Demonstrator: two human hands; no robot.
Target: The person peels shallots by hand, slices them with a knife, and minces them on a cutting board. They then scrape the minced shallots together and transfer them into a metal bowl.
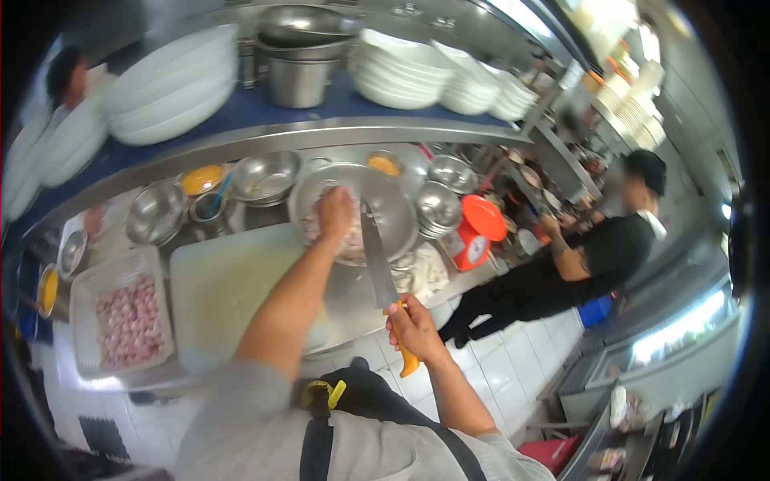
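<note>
A large steel bowl [393, 215] holds pale, chopped-looking food [353, 240]. Reaching into it, my left hand [335, 212] is on the food, its fingers hidden by blur and by the hand itself. My right hand [413, 325] grips the yellow-orange handle of a large knife [375, 256], whose blade points up and away over the bowl's near side. Left of the bowl lies a pale cutting board [233, 293] with a wet surface. A white basket [83, 321] of peeled shallots [132, 321] stands at the left.
Steel bowls [261, 176] line the counter's back. A red scale [473, 240] and a white cloth [421, 272] are right of the large bowl. Stacked white dishes [172, 84] fill the shelf above. A person in black [597, 248] stands at the right; another is partly visible at upper left.
</note>
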